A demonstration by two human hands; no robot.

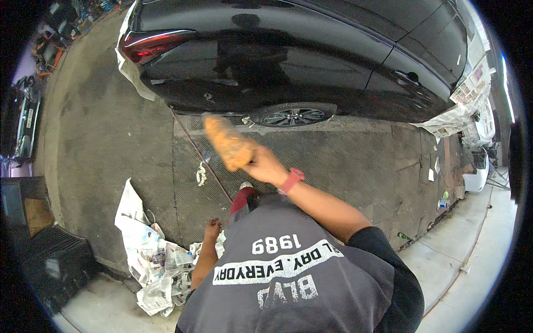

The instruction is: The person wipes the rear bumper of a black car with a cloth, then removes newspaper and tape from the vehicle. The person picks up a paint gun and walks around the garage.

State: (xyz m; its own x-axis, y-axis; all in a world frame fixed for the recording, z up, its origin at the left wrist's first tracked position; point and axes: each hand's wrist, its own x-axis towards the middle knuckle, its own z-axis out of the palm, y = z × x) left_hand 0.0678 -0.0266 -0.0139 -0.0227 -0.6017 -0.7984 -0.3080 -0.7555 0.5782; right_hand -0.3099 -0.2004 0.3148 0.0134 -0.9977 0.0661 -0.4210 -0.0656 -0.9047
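My right hand [268,167], with a red watch on its wrist, is raised in front of my body. It is closed around one end of an orange, cloth-like wad [229,145] with grey smudges, blurred by motion. The wad points toward the rear side of a glossy black car [333,61], apart from its paintwork as far as I can tell. Low at my left side hangs my left hand [212,228], its fingers curled in and nothing visible in them. Crumpled newspaper [145,247] lies beyond it.
A thin hose [194,145] crosses the dark patterned floor from the car to my feet. Masking paper [472,89] edges the car's right end. A black box-like object [55,266] stands at lower left. Another vehicle [26,119] is at far left.
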